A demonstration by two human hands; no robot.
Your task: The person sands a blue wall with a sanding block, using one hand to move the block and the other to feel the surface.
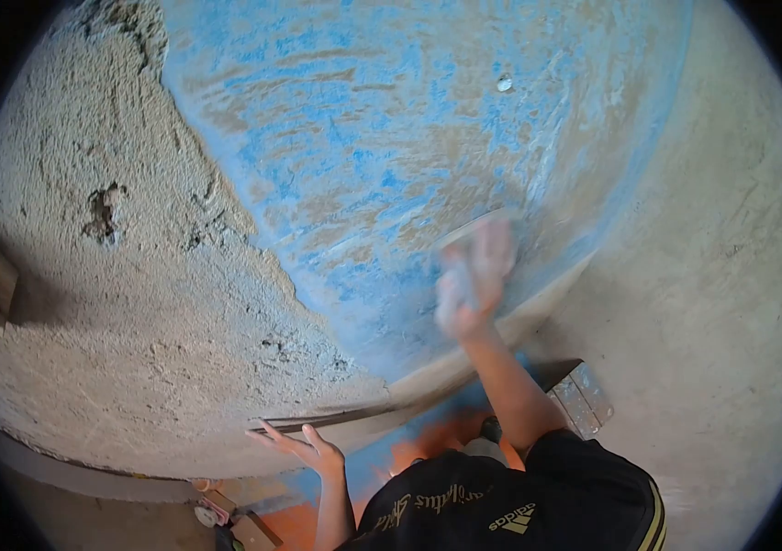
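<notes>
My right hand (478, 280), blurred by motion, is wrapped round a flat hand tool (476, 227), also blurred, against the lower part of the blue-streaked wall patch (336, 138). My left hand (304, 447) is low and to the left, with its fingers spread and nothing in it. It is near a dark strip or gap (345, 416) along the bottom of the wall; whether the fingertips touch the wall is not clear.
Rough, pitted plaster (116, 303) covers the wall's left part, with a hole at mid-height. Smoother grey wall (712, 275) lies to the right. A paint-spotted board (582, 400) is beside my right elbow. Small boxes (253, 531) lie at the lower left.
</notes>
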